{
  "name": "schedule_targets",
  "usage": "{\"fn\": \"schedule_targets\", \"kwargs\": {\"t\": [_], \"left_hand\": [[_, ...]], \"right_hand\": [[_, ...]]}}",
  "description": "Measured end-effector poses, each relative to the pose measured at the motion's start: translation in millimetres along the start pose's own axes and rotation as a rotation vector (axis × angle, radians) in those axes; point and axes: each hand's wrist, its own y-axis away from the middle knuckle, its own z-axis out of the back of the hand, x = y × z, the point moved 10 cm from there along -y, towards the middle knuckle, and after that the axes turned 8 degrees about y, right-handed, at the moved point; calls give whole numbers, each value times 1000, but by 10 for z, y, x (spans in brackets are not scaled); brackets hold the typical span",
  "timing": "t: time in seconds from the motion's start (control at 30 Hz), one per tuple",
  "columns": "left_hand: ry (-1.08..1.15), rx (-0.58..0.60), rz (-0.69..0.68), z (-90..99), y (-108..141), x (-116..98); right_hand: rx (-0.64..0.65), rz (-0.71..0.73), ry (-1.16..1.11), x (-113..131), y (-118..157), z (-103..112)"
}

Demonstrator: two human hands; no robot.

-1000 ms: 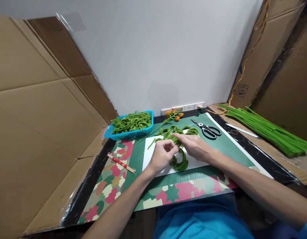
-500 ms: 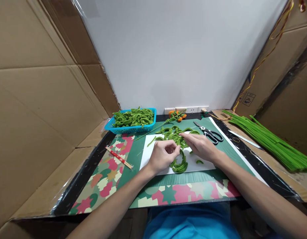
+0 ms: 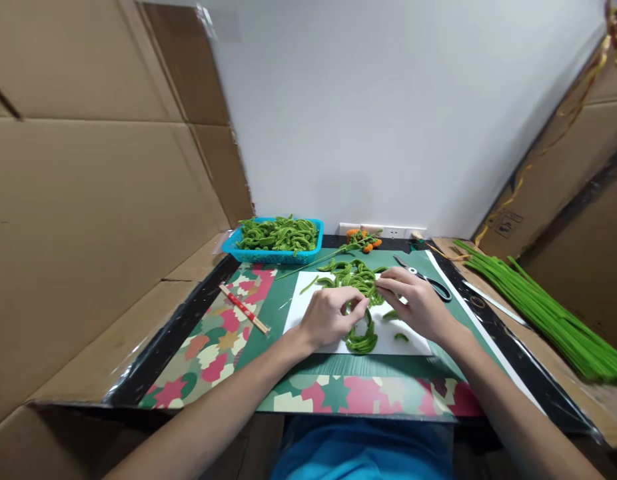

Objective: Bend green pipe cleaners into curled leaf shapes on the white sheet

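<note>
Green fuzzy strips point(image 3: 356, 277) near; my left hand point(image 3: 333, 313) curled inward, right hand point(image 3: 413, 300) arched; whether either pinches, I can't tell.

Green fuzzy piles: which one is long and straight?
The bundle at the right, on the cardboard. It is long and straight; the pile in the blue basket and the pieces on the white paper are shorter and curlier.

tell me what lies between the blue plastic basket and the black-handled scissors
In the head view, a green-stemmed sprig with orange tufts lies between the blue plastic basket and the black-handled scissors, with curled fuzzy green strips just below it.
</note>
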Motion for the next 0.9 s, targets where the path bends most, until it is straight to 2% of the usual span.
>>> {"fn": "schedule_targets", "kwargs": {"t": [0.1, 0.13, 0.27, 0.4, 0.57, 0.8, 0.9], "left_hand": [[60, -51, 36, 50, 10, 22], [79, -76, 52, 76, 11, 42], [137, -109, 111, 123, 5, 154], [197, -133, 143, 157, -13, 244], [211, -155, 148, 195, -40, 274], [249, -181, 138, 245, -54, 276], [253, -188, 135, 259, -59, 286]], "right_hand": [[-68, -127, -58, -66, 185, 173], [-50, -168, -72, -92, 275, 171], [26, -354, -93, -211, 700, 63], [11, -488, -119, -269, 976, -45], [60, -525, -149, -284, 1042, -169], [103, -503, -157, -230, 1081, -127], [135, -482, -164, -197, 1073, -174]]}}
